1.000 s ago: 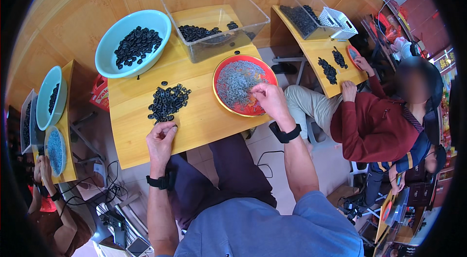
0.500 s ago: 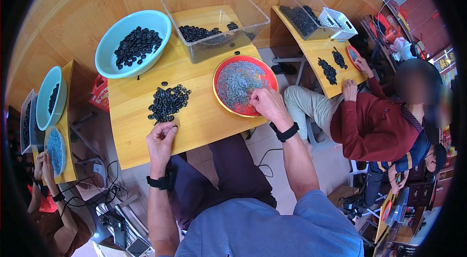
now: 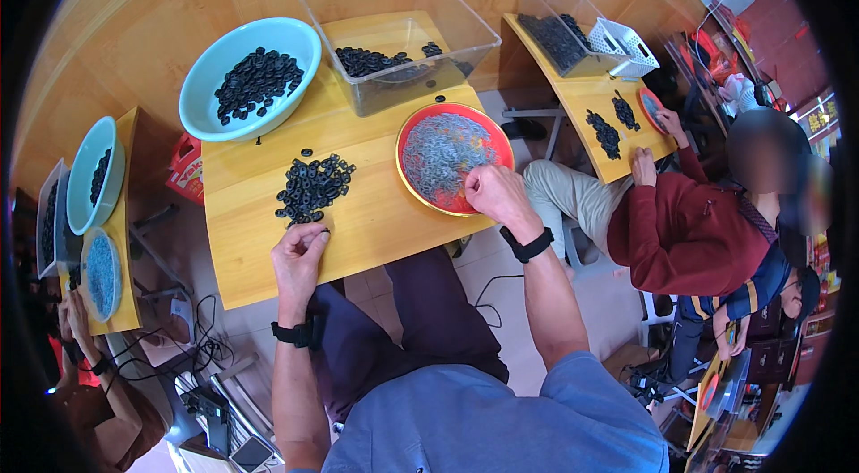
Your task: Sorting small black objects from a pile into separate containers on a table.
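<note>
My left hand (image 3: 299,260) is at the near edge of the yellow table (image 3: 376,222), thumb and finger pinched on a small black ring-shaped piece that barely shows at the fingertips. Just beyond it lies a loose pile of similar black rings (image 3: 313,188). Over the near right part of a red bowl with a yellow rim (image 3: 494,126), my right hand (image 3: 498,196) has its fingers closed together. Many thin, grey, metal-looking pieces (image 3: 438,151) fill the bowl. Whatever the right fingertips hold, if anything, is too small or hidden to make out.
At the back left a light-blue basin (image 3: 199,106) holds black rings. Beside it stands a clear plastic bin (image 3: 385,97) with more rings. A person in a dark red top (image 3: 689,236) works at another table on the right; another person's hands (image 3: 76,316) are at the far left.
The view has shifted slightly. Both hands keep nearly the same places, the left pinching the black ring and the right at the red bowl.
</note>
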Motion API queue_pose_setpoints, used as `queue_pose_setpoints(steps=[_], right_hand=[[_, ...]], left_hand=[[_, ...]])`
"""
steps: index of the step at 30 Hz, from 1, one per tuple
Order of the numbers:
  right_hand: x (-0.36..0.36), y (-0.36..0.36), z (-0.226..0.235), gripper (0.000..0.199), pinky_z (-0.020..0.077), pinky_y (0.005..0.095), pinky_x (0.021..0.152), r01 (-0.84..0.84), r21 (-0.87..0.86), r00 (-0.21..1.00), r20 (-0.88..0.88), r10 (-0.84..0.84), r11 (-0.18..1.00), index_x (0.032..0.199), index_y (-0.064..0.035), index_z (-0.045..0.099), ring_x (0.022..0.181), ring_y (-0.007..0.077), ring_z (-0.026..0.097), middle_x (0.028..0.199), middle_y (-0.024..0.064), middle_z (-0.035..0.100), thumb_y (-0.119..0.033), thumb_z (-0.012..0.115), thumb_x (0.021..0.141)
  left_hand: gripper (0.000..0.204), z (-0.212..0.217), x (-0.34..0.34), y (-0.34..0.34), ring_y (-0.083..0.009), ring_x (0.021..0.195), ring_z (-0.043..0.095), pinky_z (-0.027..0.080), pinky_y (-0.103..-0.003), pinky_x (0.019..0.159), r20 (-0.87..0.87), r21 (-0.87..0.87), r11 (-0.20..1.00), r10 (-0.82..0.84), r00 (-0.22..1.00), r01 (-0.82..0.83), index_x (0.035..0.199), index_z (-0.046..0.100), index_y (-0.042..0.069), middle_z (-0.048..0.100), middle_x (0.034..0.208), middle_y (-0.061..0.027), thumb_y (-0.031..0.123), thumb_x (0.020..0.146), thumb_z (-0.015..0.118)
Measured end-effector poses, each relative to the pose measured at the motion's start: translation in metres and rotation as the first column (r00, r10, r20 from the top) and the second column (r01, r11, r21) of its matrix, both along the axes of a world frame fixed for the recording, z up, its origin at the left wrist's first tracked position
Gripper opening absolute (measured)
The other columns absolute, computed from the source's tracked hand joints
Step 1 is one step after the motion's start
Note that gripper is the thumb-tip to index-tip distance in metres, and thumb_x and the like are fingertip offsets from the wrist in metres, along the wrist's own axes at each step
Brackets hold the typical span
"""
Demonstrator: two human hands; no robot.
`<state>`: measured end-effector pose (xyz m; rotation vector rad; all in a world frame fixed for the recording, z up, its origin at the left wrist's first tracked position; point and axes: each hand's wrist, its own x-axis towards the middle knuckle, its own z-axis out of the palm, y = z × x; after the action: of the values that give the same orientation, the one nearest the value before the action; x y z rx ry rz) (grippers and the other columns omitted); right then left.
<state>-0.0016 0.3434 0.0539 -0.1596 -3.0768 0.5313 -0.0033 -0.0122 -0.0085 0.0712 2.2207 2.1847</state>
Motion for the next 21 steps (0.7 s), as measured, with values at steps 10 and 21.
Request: queue_pose_setpoints(steps=[10,21], right_hand=[[0.007,-0.085,0.023,0.007,0.0525,0.0252,0.062,-0.211,-0.719,0.967,-0.253,0.033,0.663,0.089,0.0001,0.069,0.069,0.012,0.069,0.08,0.0089,0.072,-0.006,0.069,0.085],[-0.012,-0.173,-0.054,0.01,0.0541,0.028,0.067,-0.188,-0.851,0.982,-0.156,0.106,0.491,0.095,0.0021,0.067,0.071,0.0128,0.067,0.081,0.0102,0.072,-0.001,0.066,0.085]], left_hand=[[0.016,0.001,-0.004,0.005,-0.0035,0.075,0.058,0.048,-0.019,0.069,0.061,0.06,0.998,0.013,0.998,-0.017,0.103,0.071,-0.002,0.07,0.088,-0.0002,0.001,0.088,0.073],[0.016,0.003,-0.003,0.007,-0.005,0.075,0.063,0.052,-0.021,0.07,0.073,-0.041,0.999,0.024,0.997,-0.021,0.102,0.072,-0.002,0.073,0.087,-0.0026,0.003,0.087,0.074]])
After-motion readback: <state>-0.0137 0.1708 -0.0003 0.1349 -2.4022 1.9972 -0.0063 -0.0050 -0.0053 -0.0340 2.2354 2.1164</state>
